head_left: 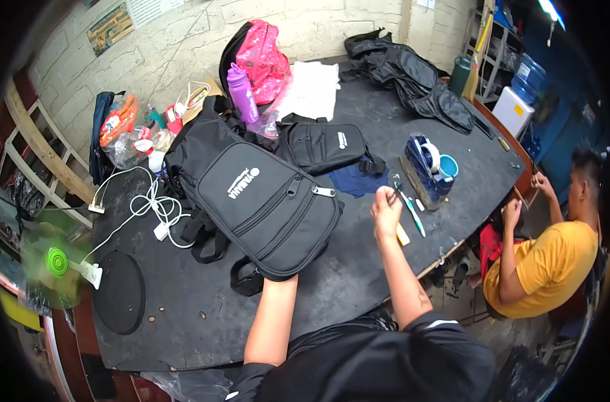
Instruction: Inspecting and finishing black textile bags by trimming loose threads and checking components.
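Observation:
A black backpack (265, 201) with a white print and two zipped front pockets lies on the dark table. My left forearm (273, 311) reaches under its lower end, and the left hand is hidden there. To the right of the backpack, my right hand (386, 213) is raised with its fingers closed; a small dark thing shows at the fingertips, too small to name. Beside that hand lie a toothbrush-like tool with a white and teal handle (413, 214) and a yellow piece (402, 234). A smaller black bag (324, 144) sits behind the backpack on dark blue cloth (360, 181).
A tape dispenser (429, 171) stands at the right with a light blue roll. White cables (159, 209) and a black disc (119, 293) lie at the left, near a spinning green fan (56, 261). A purple bottle (243, 94) stands behind. A person in yellow (553, 268) sits at the right.

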Available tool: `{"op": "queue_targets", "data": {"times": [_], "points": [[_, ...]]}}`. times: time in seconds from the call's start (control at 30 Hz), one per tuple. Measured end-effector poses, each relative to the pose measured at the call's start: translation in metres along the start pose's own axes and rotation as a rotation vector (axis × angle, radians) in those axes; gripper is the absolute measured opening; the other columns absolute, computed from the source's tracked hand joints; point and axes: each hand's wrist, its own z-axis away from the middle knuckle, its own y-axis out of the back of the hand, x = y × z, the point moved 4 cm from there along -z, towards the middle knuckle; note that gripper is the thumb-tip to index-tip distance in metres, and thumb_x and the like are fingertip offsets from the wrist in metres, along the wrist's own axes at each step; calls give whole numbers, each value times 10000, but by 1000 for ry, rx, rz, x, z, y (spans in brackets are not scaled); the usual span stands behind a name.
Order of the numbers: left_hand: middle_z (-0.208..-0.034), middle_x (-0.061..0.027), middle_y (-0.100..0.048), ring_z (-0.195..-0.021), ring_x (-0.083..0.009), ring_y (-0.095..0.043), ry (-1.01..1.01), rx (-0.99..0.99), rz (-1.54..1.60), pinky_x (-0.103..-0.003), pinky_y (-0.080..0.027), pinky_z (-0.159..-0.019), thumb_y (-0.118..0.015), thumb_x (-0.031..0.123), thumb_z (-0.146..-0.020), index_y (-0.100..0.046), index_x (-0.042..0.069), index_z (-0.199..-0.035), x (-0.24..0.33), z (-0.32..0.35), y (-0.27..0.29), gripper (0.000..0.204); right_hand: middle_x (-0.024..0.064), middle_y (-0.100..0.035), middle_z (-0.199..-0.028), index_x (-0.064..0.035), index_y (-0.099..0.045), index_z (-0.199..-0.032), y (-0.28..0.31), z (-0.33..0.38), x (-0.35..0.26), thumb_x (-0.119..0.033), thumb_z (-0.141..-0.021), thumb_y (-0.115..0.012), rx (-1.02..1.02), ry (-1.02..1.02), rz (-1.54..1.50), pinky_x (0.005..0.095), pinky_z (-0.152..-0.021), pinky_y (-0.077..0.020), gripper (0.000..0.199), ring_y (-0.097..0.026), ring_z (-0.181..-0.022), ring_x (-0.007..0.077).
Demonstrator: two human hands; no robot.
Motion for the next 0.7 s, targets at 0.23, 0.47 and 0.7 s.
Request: {"op": "queue_targets", "data": {"times": [0.23, 0.47, 0.7], "points": [[-1417, -127, -373, -1281, -338, -367, -22, -86, 35, -489, -288, -1073, -362, 465, -940, -377, 76, -1370, 10, -7, 10, 580, 27, -495, -696, -9, -561, -737, -42, 51, -59, -127, -860, -638, -353, -13, -41, 204, -455, -293, 187, -357, -470, 48], [-1405, -158, -377, -1258, -360, -388, 60, -242, 111, -485, -332, -1046, -371, 431, -942, -378, 48, -1361, 1, -12, 27, 568, 48, -537, -847, -20, -671, -865, -70, 75, -91, 62, -702, -695, -465, 376, 255, 196, -587, -379, 184, -475, -664, 77], [-1421, -138, -361, -1276, -343, -369, -77, -3, -144, -478, -304, -1065, -351, 421, -951, -349, 55, -1379, 6, -11, 34, 563, 56, -498, -795, -2, -548, -778, -73, 83, -81, -38, -838, -589, -580, 517, 249, 210, -540, -359, 82, -460, -647, 113]]}}
